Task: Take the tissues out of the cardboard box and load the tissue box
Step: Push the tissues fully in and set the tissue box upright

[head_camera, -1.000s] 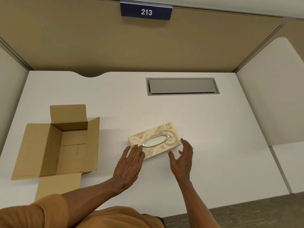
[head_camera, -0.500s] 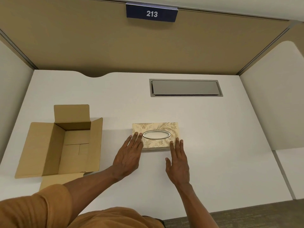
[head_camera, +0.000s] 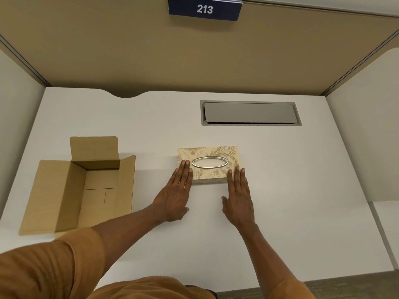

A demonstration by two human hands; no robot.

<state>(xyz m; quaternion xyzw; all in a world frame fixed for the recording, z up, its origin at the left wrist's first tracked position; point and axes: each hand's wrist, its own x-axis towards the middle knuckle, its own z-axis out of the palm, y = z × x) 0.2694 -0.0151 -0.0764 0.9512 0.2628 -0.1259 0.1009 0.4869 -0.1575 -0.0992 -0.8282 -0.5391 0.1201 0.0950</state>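
The tissue box [head_camera: 208,164], cream with a gold leaf pattern and a silver-rimmed oval opening on top, sits flat near the middle of the white tabletop [head_camera: 280,169]. My left hand [head_camera: 174,196] lies open and flat, its fingertips [head_camera: 185,165] resting on the box's near left corner. My right hand [head_camera: 238,199] is open and flat too, fingers together, their tips on the near right corner. Neither hand grips anything. Well to the left stands the cardboard box [head_camera: 86,186], flaps spread wide, its bare bottom showing. Beyond the tissue box, a grey cable hatch [head_camera: 250,113] is set into the tabletop, and a blue sign [head_camera: 204,9] reading 213 hangs on the tan partition [head_camera: 151,50].
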